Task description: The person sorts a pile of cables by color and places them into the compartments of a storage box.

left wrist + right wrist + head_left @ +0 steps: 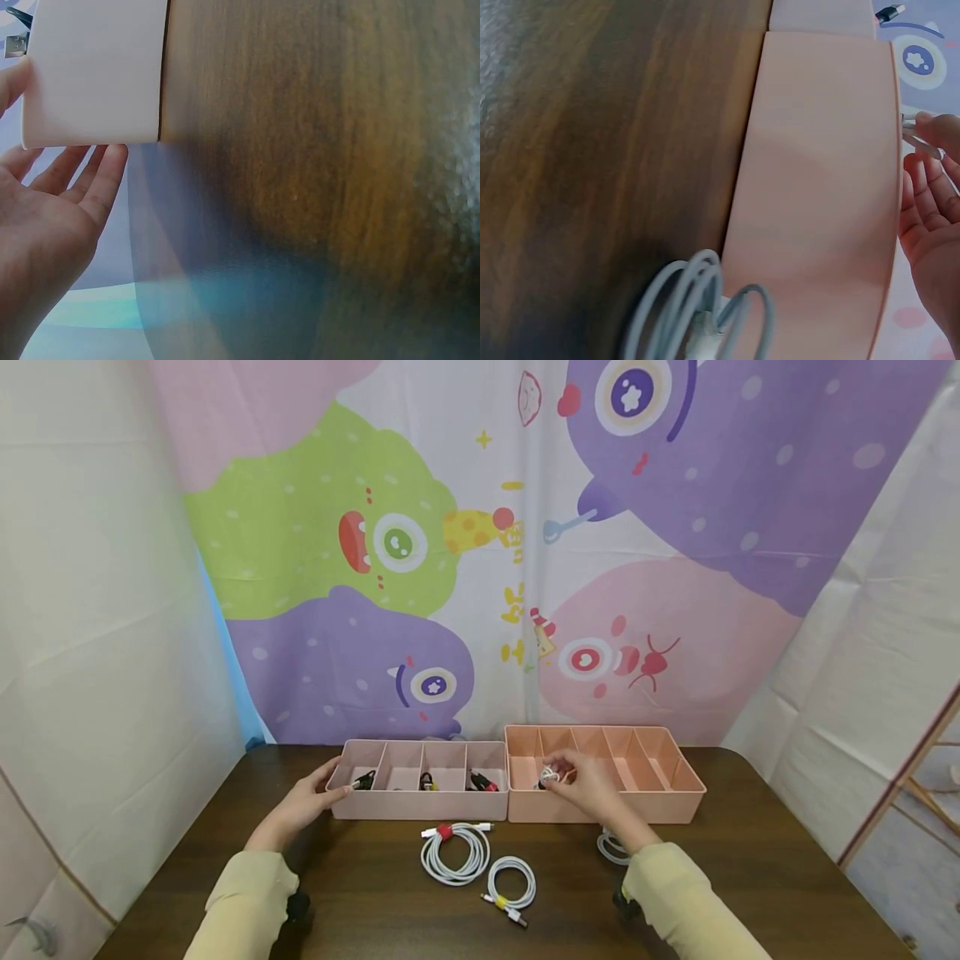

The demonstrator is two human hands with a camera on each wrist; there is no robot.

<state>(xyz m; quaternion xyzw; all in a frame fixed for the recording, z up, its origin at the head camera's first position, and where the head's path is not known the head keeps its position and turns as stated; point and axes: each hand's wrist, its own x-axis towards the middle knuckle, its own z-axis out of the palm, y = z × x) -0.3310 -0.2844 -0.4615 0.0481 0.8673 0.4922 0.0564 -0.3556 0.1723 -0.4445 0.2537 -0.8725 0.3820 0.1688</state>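
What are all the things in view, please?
Wooden table: one, dark brown, foreground
Printed cloth backdrop: one, multicoloured, behind table
Cloth drapes: two, white, sides
Rectangular compartmented box: one, pale pink, back left
Adjoining compartmented box: one, orange, back right
Small cables: three, mostly black, in pink box
Coiled cables: three, whitish, before boxes
Bundled cable: one, white, over orange box
Sleeves: two, pale yellow, forearms
Wrist devices: two, black, beside sleeves
Left hand: one, holding pink box's left end
Right hand: one, holding bundled cable

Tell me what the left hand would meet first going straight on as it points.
The left hand would first meet the pale pink, rectangular, four-compartment box: its fingers appear to touch the left end, though depth is unclear.
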